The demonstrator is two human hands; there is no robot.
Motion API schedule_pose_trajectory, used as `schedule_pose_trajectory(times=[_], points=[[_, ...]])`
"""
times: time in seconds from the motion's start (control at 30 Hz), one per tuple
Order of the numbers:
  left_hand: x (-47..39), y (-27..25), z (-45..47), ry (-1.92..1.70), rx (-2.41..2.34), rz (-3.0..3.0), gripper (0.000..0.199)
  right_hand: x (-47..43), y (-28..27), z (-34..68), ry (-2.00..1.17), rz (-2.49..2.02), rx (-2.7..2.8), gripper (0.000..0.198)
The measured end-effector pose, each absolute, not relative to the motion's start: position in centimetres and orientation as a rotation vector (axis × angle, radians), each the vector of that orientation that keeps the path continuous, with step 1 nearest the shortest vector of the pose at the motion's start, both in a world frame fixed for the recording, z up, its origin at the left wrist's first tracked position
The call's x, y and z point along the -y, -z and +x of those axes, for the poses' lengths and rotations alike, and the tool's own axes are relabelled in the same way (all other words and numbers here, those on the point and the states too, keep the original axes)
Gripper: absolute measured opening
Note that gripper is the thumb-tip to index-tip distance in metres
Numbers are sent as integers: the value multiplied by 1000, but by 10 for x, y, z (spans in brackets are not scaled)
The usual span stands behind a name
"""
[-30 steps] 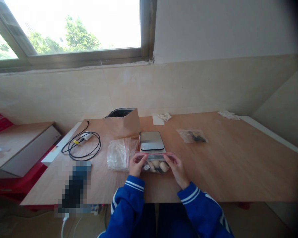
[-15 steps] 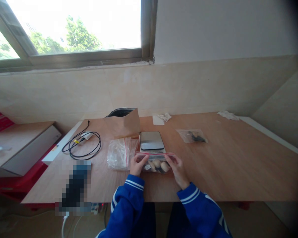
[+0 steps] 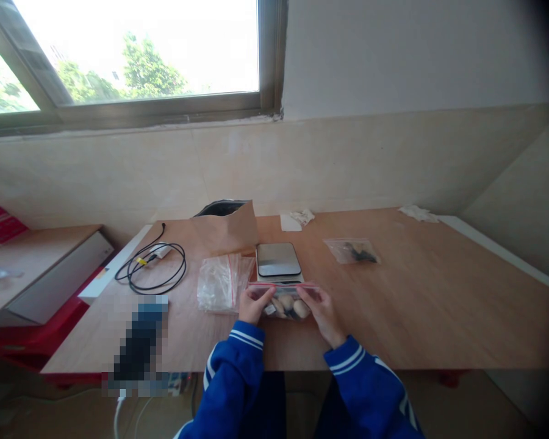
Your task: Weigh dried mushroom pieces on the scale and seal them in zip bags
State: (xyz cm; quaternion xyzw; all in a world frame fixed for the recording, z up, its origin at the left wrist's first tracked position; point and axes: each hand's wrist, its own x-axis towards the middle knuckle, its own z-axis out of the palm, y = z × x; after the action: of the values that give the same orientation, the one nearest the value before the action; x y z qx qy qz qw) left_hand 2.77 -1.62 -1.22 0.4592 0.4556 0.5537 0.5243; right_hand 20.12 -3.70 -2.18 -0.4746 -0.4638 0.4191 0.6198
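Between my two hands is a clear zip bag (image 3: 286, 305) with a red seal strip, holding several pale rounded pieces and some dark ones. My left hand (image 3: 253, 303) pinches the bag's top edge at the left. At the right part of the same edge, my right hand (image 3: 321, 308) pinches the seal strip between thumb and fingers. A small scale (image 3: 279, 260) with a metal plate stands just behind the bag, which covers its front part. To the left of my left hand lies a stack of clear zip bags (image 3: 217, 285).
Behind the stack stands a brown paper bag (image 3: 231, 230). Another filled zip bag (image 3: 352, 250) lies to the right on the wooden table (image 3: 421, 305). A coiled black cable (image 3: 183, 274) and a pixelated dark object (image 3: 139, 341) are at the left. Crumpled tissue (image 3: 303, 216) sits at the back.
My right hand has slid slightly left along the bag's top edge, nearer my left hand. The left hand keeps its pinch, and the objects on the table have stayed put.
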Motion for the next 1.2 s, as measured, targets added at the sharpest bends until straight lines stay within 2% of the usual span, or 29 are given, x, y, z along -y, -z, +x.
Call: schedule_pose_trajectory(times=[0.37,0.6,1.2], points=[[14,19,28,-1316,-1083,1044,35,36,28,201,-985,-1074,1058,26],[18,9,28,-1277,-1037,1142,31,37,26,197,-1068,-1054,1076,30],[19,6,28,-1288,-1054,1143,29,35,30,193,-1040,-1048,1116,24]])
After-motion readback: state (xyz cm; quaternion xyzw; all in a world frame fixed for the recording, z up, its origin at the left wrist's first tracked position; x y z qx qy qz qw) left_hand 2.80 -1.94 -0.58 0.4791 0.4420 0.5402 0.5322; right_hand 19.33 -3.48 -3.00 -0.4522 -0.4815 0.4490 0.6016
